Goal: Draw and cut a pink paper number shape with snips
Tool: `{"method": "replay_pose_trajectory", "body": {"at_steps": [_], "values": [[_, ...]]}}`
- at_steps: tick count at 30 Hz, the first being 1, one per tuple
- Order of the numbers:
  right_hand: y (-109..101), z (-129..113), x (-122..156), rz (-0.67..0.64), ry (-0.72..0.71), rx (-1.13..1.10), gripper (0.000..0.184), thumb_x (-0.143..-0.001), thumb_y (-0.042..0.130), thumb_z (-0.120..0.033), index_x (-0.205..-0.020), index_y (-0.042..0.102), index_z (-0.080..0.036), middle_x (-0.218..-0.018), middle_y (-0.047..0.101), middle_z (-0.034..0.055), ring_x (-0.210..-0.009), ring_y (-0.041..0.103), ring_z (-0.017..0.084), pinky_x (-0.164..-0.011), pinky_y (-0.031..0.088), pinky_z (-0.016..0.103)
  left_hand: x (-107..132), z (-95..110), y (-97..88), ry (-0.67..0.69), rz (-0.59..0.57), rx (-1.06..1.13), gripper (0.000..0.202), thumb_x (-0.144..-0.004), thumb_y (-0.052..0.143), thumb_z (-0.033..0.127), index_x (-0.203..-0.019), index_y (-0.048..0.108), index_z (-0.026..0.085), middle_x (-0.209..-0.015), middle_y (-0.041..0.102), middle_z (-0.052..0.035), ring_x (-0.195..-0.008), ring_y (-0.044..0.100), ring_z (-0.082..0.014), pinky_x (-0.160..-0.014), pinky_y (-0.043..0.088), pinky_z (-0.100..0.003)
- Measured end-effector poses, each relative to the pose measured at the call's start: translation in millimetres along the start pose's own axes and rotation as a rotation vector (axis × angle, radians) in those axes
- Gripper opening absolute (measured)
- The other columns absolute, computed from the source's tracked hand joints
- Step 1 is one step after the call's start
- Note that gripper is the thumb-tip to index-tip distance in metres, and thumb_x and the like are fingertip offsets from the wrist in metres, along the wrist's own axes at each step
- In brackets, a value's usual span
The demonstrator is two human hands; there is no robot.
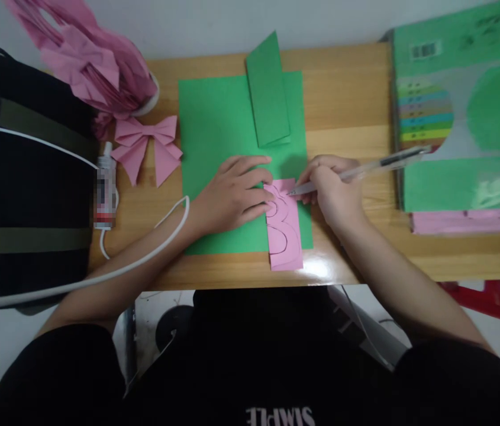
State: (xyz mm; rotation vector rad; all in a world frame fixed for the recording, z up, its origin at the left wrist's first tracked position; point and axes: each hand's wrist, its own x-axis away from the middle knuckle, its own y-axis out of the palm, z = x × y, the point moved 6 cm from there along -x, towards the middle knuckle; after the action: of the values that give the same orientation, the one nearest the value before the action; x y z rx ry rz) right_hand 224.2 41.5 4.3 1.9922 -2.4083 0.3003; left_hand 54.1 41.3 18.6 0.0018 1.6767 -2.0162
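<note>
A narrow strip of pink paper [292, 236] lies over the right part of a green paper sheet [218, 118], its lower end reaching past the sheet onto the table. Curved dark lines are drawn on it. My left hand [236, 195] rests flat with fingers spread, the fingertips on the strip's left edge. A clear pen [356, 171] is gripped in my right hand [336, 189], its tip touching the strip near the top. Behind both hands, a folded green paper [268, 94] sits on the upper part of the sheet.
Left on the wooden table [347, 89] are a pink paper bow [147, 145], a glue tube [105, 189] and a pink paper bouquet [99, 71]. A dark bag [23, 177] borders them. A white cable [143, 263] crosses my left forearm. Green paper packs [463, 177] lie right.
</note>
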Motion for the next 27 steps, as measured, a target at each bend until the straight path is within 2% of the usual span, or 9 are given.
{"method": "replay_pose_trajectory", "body": {"at_steps": [6,11,15,19,24,27], "values": [[-9.6,4.6,-5.7,-0.075,0.11,-0.165,0.033,-0.079,0.059,-0.037,-0.051,0.058,-0.02,-0.039,0.054,-0.0004,-0.031,0.044,0.011,-0.031,0.029,0.023,-3.4,1.0,-1.9,-0.032,-0.034,-0.014,0.025,-0.1,0.053,0.028,-0.092,0.076,0.023,-0.11,0.073,-0.007,-0.13,0.056,-0.0324,-0.102,0.047,-0.053],[-31.6,-0.5,2.6,-0.052,0.167,-0.164,0.039,-0.085,0.061,-0.045,-0.057,0.06,-0.018,-0.044,0.057,0.0014,-0.034,0.047,0.011,-0.035,0.03,0.024,-6.0,0.8,-1.5,-0.058,-0.046,-0.016,0.023,-0.099,0.054,0.024,-0.09,0.076,0.022,-0.11,0.073,-0.0072,-0.13,0.056,-0.0325,-0.102,0.045,-0.052],[-48.5,-3.8,21.0,-0.002,0.196,-0.155,0.059,-0.09,0.05,-0.069,-0.06,0.063,-0.02,-0.047,0.062,0.0046,-0.036,0.052,0.013,-0.036,0.032,0.026,-6.3,-0.3,2.1,-0.098,-0.067,0.003,0.025,-0.099,0.054,0.028,-0.088,0.076,0.022,-0.11,0.073,-0.0068,-0.132,0.054,-0.0309,-0.105,0.043,-0.051],[-58.6,3.5,32.8,-0.064,0.197,-0.032,0.074,-0.08,0.044,-0.087,-0.058,0.068,-0.021,-0.045,0.063,0.0081,-0.037,0.058,0.018,-0.035,0.038,0.03,-5.0,1.7,1.2,-0.084,-0.004,0.0,0.025,-0.099,0.054,0.027,-0.086,0.075,0.02,-0.108,0.073,-0.0081,-0.128,0.057,-0.0316,-0.102,0.044,-0.051],[-76.1,5.8,35.8,0.03,0.08,0.071,0.074,-0.081,0.042,-0.088,-0.057,0.069,-0.023,-0.045,0.063,0.0066,-0.039,0.059,0.02,-0.035,0.039,0.032,-3.5,2.5,2.3,-0.098,0.018,0.012,0.022,-0.097,0.057,0.026,-0.088,0.076,0.02,-0.108,0.073,-0.009,-0.127,0.058,-0.0318,-0.102,0.044,-0.051],[-75.1,-2.6,40.2,0.097,-0.007,0.101,0.072,-0.087,0.038,-0.083,-0.06,0.069,-0.025,-0.046,0.061,0.0053,-0.038,0.056,0.02,-0.035,0.037,0.033,-3.1,3.5,1.8,-0.104,0.026,0.02,0.022,-0.097,0.057,0.027,-0.089,0.075,0.02,-0.109,0.073,-0.0094,-0.127,0.058,-0.0321,-0.102,0.044,-0.051]]}}
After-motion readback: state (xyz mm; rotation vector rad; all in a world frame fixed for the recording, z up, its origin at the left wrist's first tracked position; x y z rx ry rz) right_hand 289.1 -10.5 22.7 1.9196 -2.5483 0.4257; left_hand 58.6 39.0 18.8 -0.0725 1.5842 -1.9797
